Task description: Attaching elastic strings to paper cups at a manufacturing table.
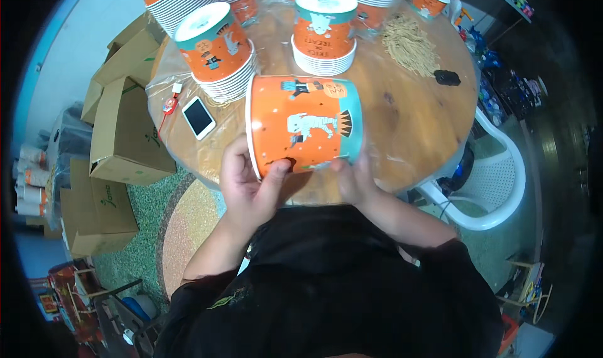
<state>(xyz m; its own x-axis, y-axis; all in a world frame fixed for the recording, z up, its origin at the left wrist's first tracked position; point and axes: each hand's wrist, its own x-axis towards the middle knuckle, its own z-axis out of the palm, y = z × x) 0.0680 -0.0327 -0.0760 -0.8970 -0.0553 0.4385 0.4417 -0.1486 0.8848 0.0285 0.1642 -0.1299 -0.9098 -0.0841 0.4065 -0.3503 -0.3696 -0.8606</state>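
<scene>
You held an orange paper bucket [304, 122] on its side over the near part of the round wooden table [402, 129], its white rim toward your left and its teal base end toward your right. Your left hand [248, 185] was closed on the rim, the thumb lying on the printed orange wall. Your right hand [358, 181] held the lower corner of the teal end between thumb and fingers (how far those fingers reached beneath was hidden).

Beyond the bucket, 2 stacks of matching buckets stood upside down, the left stack [217, 50] and the middle stack [325, 34]. A white phone [199, 118] with a dark screen lay to your left, near a red cord [169, 105]. Toward the far right lay a bundle of tan strings [408, 44], with a small black object [447, 77] just beside it. Off the table, a white plastic chair [512, 176] stood on your right and cardboard boxes [125, 132] on your left
</scene>
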